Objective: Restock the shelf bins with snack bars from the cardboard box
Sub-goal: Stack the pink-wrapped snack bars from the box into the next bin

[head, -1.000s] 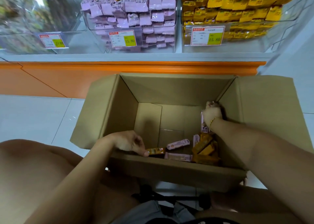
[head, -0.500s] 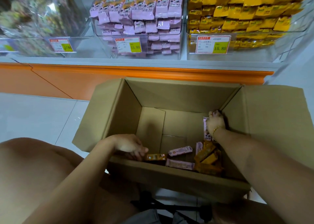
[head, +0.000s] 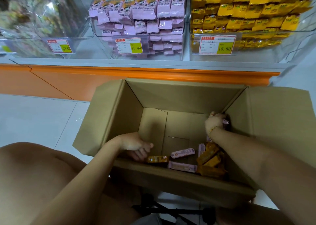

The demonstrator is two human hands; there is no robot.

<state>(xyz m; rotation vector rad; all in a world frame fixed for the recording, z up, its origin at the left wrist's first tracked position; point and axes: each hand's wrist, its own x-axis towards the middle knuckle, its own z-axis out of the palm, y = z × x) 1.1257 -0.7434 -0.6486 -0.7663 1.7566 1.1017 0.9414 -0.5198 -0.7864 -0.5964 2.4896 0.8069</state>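
Brown corrugated cardboard box (head: 179, 95), its flaps folded open, is seen standing on the pale tiled floor (head: 34, 119). Inside, against the box's near wall, a single orange-wrapped snack bar (head: 157, 159) is laid flat. Two pink-wrapped snack bars (head: 183, 152) lie just beside it, and a heap of orange-wrapped bars (head: 210, 161) is piled in the box's near right corner.

The left hand (head: 135, 144) is lowered inside the box at that near wall, its fingers relaxed and nothing grasped. The fingertips are just beside the end of the single orange bar, though contact cannot be told. The right hand (head: 213, 123), a gold bracelet (head: 212, 130) worn at its wrist, is reached into the box's far right corner, where the fingers are curled round a held pink bar (head: 225, 121).

Beyond the box, an orange base panel (head: 153, 74) is set under the shelf. Above it, straight beyond the box, a clear plastic bin (head: 109, 50) is filled with pink packets (head: 145, 6). Beyond the box's right flap, a second clear bin (head: 256, 55) is filled with yellow packets (head: 248, 7). Beyond the left flap, a third clear bin (head: 34, 28) is blurred.
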